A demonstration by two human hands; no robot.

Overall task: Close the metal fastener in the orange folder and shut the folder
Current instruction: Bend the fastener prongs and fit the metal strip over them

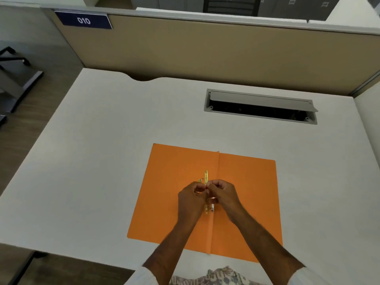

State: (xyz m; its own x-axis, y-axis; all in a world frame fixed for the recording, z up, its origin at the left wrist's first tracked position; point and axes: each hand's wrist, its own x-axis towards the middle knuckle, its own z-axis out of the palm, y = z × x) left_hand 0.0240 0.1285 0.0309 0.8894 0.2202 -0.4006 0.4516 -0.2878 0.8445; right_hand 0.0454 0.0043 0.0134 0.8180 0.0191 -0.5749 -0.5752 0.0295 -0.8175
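Note:
The orange folder lies open and flat on the white desk, its spine fold running toward me. A brass metal fastener lies along the left of the fold, with a small prong sticking up near its far end. My left hand and my right hand meet over the fastener's middle. The fingertips of both pinch at the strip and hide its middle part. Its near end shows between my wrists.
A grey cable hatch with its flap raised is set into the desk beyond the folder. A tan partition with a blue "010" sign stands behind. A chair base is on the floor at left.

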